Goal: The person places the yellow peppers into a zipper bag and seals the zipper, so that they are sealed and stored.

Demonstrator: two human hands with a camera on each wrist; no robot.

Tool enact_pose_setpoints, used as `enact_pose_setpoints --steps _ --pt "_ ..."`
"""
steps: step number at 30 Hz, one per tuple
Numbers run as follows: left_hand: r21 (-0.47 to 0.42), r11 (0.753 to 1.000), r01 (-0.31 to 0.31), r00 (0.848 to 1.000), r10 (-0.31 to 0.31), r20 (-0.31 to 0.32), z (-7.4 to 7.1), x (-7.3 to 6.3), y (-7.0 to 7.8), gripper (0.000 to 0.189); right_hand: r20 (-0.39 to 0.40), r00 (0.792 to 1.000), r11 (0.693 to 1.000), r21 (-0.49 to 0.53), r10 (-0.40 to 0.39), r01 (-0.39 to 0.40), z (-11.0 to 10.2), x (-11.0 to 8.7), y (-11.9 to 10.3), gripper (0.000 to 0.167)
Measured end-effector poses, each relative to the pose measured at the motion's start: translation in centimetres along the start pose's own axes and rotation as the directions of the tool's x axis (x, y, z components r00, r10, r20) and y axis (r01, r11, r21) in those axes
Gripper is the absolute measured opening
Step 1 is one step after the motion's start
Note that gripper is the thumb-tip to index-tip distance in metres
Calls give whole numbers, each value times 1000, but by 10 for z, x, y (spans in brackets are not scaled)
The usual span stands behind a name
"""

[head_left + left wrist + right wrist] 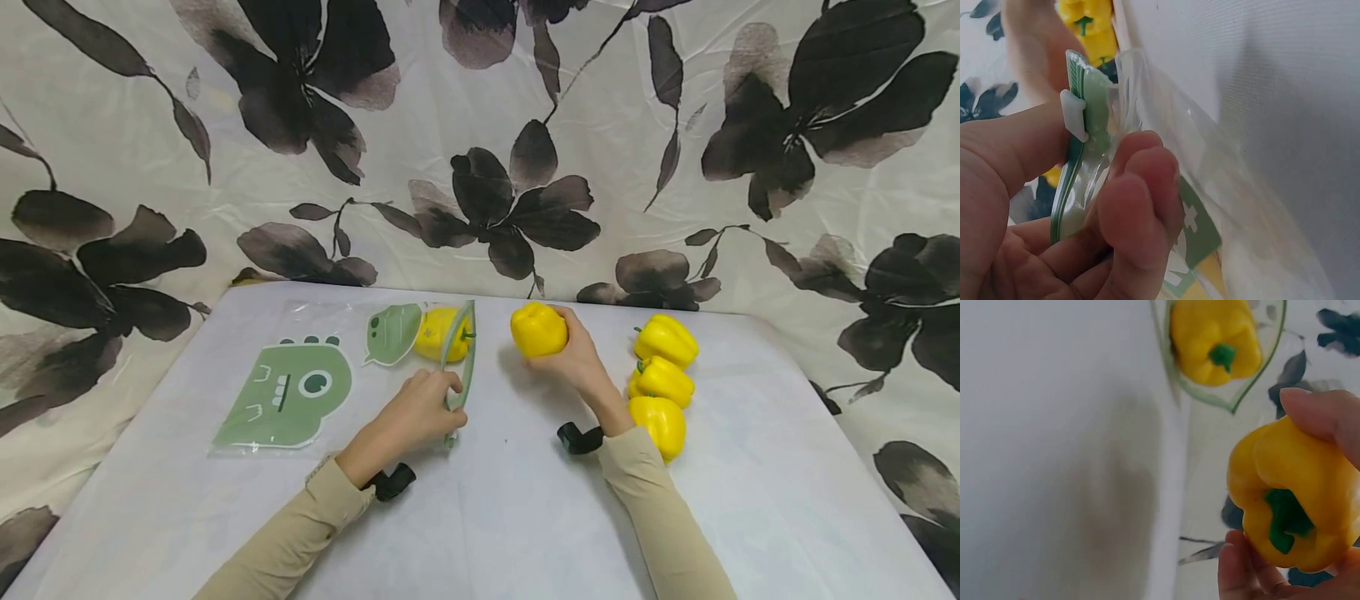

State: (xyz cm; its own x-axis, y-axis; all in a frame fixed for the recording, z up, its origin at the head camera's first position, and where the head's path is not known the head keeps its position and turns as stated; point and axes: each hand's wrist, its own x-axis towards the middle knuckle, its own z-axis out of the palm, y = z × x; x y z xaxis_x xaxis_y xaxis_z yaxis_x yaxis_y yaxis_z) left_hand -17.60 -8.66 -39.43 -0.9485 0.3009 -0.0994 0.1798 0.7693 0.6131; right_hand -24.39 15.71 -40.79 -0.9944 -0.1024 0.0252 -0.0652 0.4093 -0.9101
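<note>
A clear zip bag (341, 321) with a green dinosaur print lies on the table, its mouth facing right and standing apart. One yellow bell pepper (435, 335) sits inside near that mouth, green stem outward. My left hand (416, 408) pinches the green-edged rim, thumb on one side and curled fingers on the other. A white slider (1074, 115) sits on the rim by the thumb. Held in my right hand (577, 358) is another yellow bell pepper (538, 330), raised to the right of the bag. Its green stem (1286, 519) shows in the right wrist view.
Three more yellow bell peppers (663, 383) form a row on the right, beside my right forearm. The white table (495, 517) ends at the back against a floral cloth (645, 142). Each wrist wears a black camera mount.
</note>
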Motion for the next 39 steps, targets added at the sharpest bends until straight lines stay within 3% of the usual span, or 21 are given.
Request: enact_pose_setpoints --steps 5,10,18,25,28,32,36,39 --pt "0 1000 -25 1000 25 -11 0 -1 -1 21 30 997 997 -28 -68 69 10 -5 -18 93" --pt "-11 998 -57 998 56 -34 -2 -3 -2 23 128 983 982 -120 -129 144 29 -8 -23 88" --pt "3 994 -111 991 111 -70 -2 -4 -3 24 297 943 943 -242 -151 227 59 -14 -23 87" --pt "12 991 -131 988 131 -79 -1 -4 -1 25 322 935 932 -272 -147 240 72 -16 -28 88" --pt "15 992 -123 989 124 -80 -1 -3 0 25 332 932 951 -216 -143 223 71 -15 -25 89" --pt "16 994 -105 991 106 -77 -2 -2 0 26 387 914 991 11 -125 131 63 -11 -16 87" --pt "16 994 -104 991 105 -82 -2 -2 0 26 443 890 977 212 -107 12 57 -8 -7 79" --pt "17 994 -107 990 108 -87 -2 -3 0 27 440 890 969 246 -123 13 58 -7 -5 76"
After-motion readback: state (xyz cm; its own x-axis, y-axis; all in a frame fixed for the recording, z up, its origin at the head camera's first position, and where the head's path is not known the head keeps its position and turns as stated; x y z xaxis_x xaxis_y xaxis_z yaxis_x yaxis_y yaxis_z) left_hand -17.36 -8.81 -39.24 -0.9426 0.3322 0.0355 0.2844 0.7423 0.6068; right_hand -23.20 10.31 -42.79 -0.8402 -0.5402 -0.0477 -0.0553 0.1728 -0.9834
